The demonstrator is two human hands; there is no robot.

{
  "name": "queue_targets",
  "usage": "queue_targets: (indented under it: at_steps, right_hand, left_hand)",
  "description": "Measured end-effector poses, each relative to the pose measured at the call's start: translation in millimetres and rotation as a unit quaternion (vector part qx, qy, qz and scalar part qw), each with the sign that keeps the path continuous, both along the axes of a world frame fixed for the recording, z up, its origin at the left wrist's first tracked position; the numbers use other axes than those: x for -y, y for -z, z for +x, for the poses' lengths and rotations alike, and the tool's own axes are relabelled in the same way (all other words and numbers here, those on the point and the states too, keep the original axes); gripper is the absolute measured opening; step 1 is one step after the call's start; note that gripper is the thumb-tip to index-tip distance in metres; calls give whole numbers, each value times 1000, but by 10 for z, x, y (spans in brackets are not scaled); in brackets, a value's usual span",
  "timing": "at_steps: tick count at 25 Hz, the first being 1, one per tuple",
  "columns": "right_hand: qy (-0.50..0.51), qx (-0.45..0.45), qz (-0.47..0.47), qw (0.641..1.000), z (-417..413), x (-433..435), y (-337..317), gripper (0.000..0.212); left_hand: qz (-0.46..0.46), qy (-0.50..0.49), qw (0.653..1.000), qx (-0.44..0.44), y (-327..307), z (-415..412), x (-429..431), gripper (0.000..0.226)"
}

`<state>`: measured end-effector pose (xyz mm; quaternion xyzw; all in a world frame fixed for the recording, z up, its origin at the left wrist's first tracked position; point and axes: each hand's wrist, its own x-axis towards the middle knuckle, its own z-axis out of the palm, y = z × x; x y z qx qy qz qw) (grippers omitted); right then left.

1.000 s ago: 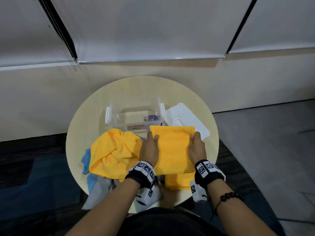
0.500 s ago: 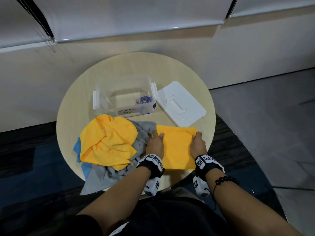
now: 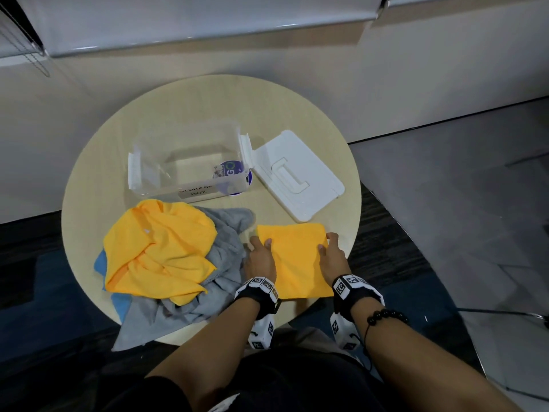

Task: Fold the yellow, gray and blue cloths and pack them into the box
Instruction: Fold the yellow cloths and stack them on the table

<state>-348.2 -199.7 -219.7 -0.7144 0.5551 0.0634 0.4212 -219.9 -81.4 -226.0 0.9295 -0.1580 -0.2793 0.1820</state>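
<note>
Two hands grasp one folded yellow cloth (image 3: 294,260), which I see lying flat on the near right part of the round table (image 3: 208,108).

1. Folded yellow cloth: a smooth, upright rectangle of bright orange-yellow with crisp edges. Its near edge lies close to the table rim.
2. Left hand (image 3: 260,257): pinches the left edge of the cloth, with the thumb on top and the fingers along the edge.
3. Right hand (image 3: 334,257): pinches the right edge near the far corner, with the thumb on top and the fingers curled round the edge.
4. Pile to the left: a crumpled yellow cloth (image 3: 160,245) lies on a gray cloth (image 3: 228,233), which hangs over the near table edge. A blue cloth (image 3: 120,303) shows from under both (only its left margin is visible).
5. Storage box (image 3: 166,185): clear plastic, open, standing beyond the pile and apart from the folded cloth. I see no cloth inside it.
6. Lid (image 3: 297,176): white, lying flat just right of the box.
</note>
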Motion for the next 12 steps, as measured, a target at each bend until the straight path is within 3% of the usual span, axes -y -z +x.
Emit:
queue_targets:
  at_steps: [9, 12]
  right_hand:
    - [11, 35, -9, 999, 94, 90, 39, 35]
    - [17, 44, -11, 999, 129, 90, 7, 40]
  left_hand:
    - [-10, -23, 1000, 7, 26, 21, 56, 40]
    - [8, 18, 999, 45, 17, -8, 3, 42]
